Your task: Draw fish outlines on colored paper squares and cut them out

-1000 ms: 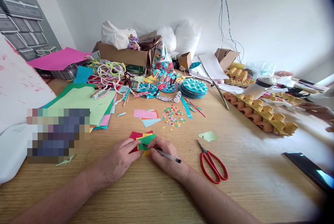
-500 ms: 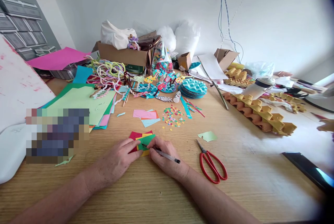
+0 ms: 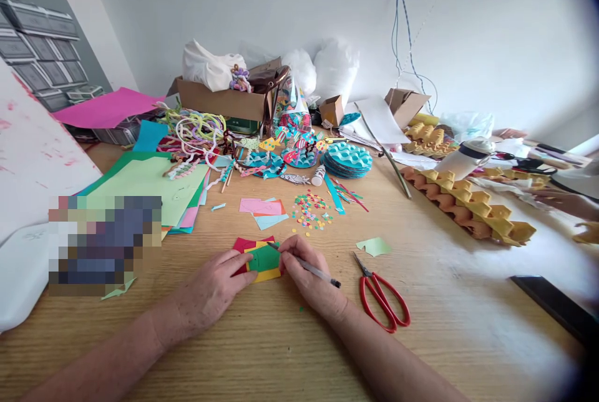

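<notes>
Pinching a pen in the right grip, left grip part-spread on green paper

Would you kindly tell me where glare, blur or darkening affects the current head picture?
Head view: pale glare washes the table at right; head view: the black device near the right edge looks soft, while the pen looks fairly crisp; head view: darkness fills the right corners, and a pixelated patch masks part of the left.
</notes>
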Motion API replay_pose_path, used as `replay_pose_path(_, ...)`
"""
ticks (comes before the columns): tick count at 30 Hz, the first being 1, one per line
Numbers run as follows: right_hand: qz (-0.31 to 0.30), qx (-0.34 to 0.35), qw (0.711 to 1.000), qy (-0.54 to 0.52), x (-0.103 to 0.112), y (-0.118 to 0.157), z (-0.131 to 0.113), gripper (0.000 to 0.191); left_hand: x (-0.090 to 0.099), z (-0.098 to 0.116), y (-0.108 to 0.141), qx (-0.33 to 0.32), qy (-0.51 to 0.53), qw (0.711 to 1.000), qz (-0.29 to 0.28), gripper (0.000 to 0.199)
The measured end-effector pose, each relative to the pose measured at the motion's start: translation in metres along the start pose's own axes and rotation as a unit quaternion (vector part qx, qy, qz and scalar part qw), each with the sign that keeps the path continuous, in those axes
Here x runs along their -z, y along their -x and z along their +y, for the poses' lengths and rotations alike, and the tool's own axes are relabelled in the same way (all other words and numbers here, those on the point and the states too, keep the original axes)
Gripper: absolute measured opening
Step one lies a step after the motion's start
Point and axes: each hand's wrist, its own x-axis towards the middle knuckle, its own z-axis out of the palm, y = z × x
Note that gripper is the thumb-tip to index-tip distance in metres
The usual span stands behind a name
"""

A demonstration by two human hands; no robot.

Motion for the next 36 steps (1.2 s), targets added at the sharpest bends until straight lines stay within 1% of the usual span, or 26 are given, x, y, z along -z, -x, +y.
replay_pose_path(2, 0.015, 0.01, 1.0, 0.009, 0.003, -0.001, -0.002, 0.01, -0.001, 0.0, 0.001, 0.007, 0.012, 1.0, 0.005, 0.041)
replay_pose_path(5, 0.013, 0.039, 0.998, 0.051, 0.008, -0.004, -0.003, 0.014, -0.002, -0.004, 0.003, 0.026, 0.05, 0.998, 0.03, 0.044)
replay_pose_path(7, 0.008, 0.055, 0.994, 0.092, 0.012, -0.005, -0.002, 0.015, -0.002, -0.007, 0.004, 0.053, 0.08, 0.994, 0.051, 0.044)
replay_pose_path(9, 0.007, 0.063, 0.989, 0.136, 0.015, -0.007, 0.001, 0.012, -0.001, -0.011, 0.003, 0.091, 0.108, 0.988, 0.056, 0.039)
replay_pose_path(10, 0.008, 0.063, 0.986, 0.156, 0.016, -0.008, 0.002, 0.013, 0.0, -0.012, 0.003, 0.113, 0.119, 0.985, 0.05, 0.037)
replay_pose_path(12, 0.003, 0.058, 0.981, 0.185, 0.018, -0.008, 0.006, 0.021, 0.002, -0.014, 0.002, 0.156, 0.136, 0.978, 0.024, 0.038)
replay_pose_path(14, -0.003, 0.044, 0.979, 0.198, 0.019, -0.009, 0.007, 0.027, 0.002, -0.014, 0.0, 0.186, 0.145, 0.972, -0.004, 0.044)
replay_pose_path(16, -0.001, 0.028, 0.98, 0.197, 0.019, -0.009, 0.006, 0.03, 0.002, -0.012, -0.001, 0.2, 0.148, 0.968, -0.023, 0.051)
replay_pose_path(20, 0.005, 0.013, 0.985, 0.171, 0.018, -0.007, 0.002, 0.033, 0.0, -0.01, -0.003, 0.197, 0.139, 0.97, -0.04, 0.062)
replay_pose_path(23, -0.002, 0.011, 0.99, 0.143, 0.016, -0.005, -0.002, 0.034, -0.003, -0.01, 0.0, 0.18, 0.125, 0.975, -0.033, 0.066)
replay_pose_path(26, -0.014, 0.014, 0.992, 0.126, 0.014, -0.002, -0.005, 0.033, -0.004, -0.01, 0.002, 0.168, 0.109, 0.979, -0.019, 0.065)
replay_pose_path(31, -0.03, 0.029, 0.994, 0.104, 0.011, 0.001, -0.01, 0.031, -0.003, -0.009, 0.002, 0.154, 0.097, 0.983, -0.019, 0.061)
replay_pose_path(36, -0.051, 0.025, 0.991, 0.118, 0.008, 0.003, -0.01, 0.028, -0.013, -0.009, 0.007, 0.152, 0.084, 0.985, 0.003, 0.058)
